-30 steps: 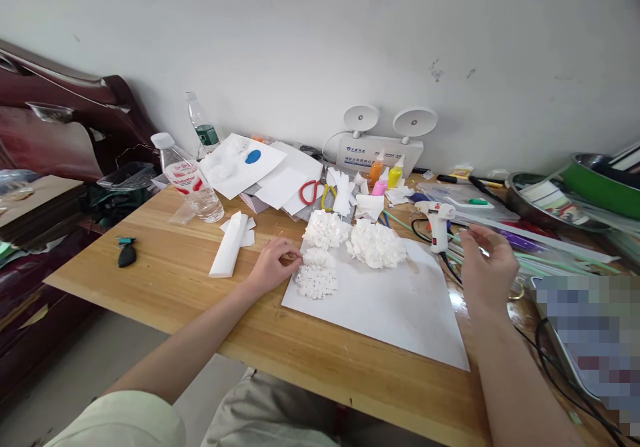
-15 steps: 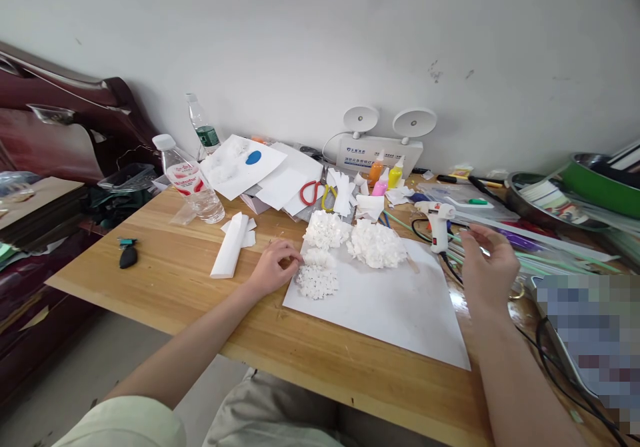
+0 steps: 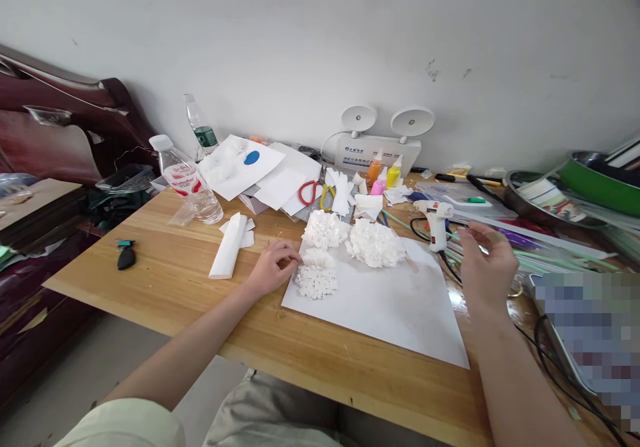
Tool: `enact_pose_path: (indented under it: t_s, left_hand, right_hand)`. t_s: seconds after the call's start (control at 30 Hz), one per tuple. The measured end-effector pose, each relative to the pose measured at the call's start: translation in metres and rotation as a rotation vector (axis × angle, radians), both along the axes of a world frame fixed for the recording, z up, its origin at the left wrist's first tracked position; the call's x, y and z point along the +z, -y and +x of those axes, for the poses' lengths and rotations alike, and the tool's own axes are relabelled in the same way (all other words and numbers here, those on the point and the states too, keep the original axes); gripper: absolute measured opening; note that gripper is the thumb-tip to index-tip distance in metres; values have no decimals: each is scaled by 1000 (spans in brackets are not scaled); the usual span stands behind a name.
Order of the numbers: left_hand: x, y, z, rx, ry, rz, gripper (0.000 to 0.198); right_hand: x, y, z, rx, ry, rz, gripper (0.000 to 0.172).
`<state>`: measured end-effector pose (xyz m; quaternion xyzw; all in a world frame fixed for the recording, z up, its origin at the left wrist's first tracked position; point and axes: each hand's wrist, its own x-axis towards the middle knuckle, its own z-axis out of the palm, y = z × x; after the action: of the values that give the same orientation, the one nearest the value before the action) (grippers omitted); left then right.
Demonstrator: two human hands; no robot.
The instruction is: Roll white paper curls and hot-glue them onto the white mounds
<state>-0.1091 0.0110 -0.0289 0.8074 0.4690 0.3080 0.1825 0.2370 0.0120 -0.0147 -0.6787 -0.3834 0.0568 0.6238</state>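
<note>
My left hand (image 3: 275,265) rests at the left edge of a white paper sheet (image 3: 395,320), its fingers curled and the tips pressed together. Those fingertips meet the side of a small white frilly piece (image 3: 317,258); whether they grip it I cannot tell. Just below lies a flat cluster of small white bits (image 3: 317,282). Two larger white ruffled clumps, one on the left (image 3: 324,229) and one on the right (image 3: 375,243), sit on the sheet's far part. Raised over the table's right side, my right hand (image 3: 487,260) pinches thumb and forefinger; anything between them is too small to name. A white glue gun (image 3: 438,226) stands beside it.
A folded white paper strip (image 3: 229,247), a key (image 3: 127,256) and a water bottle (image 3: 186,180) are on the left. Red-handled pliers (image 3: 309,192), paint bottles (image 3: 394,172) and an emergency light (image 3: 377,150) stand behind. Thin sticks, cables and bowls crowd the right.
Both hands hold nearly the same pose and place. The whole view has shifted very slightly to the left; nothing is visibly taken up or let go.
</note>
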Motion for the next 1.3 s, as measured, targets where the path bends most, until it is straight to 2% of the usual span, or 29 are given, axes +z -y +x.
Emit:
enact_pose_path:
  t_s: [0.17,0.4,1.0,1.13,1.3]
  left_hand:
    - [-1,-1,1,-10,-5,-5,17]
    - [-1,0,-1,71,47,4,15]
    - [-1,-3,2,22,10,-34,11]
    - [1,-1,4,38,45,9,10]
    - [-2,-4,11,-10,2,107,8]
  right_hand:
    - [3,1,-2,2,-9,0,27]
    - [2,1,-2,6,-5,14,27]
    - [-2,-1,-2,22,-32,25,27]
    - [-2,-1,-3,17,-34,26,26]
    - [-1,-1,-5,17,-29,25,25]
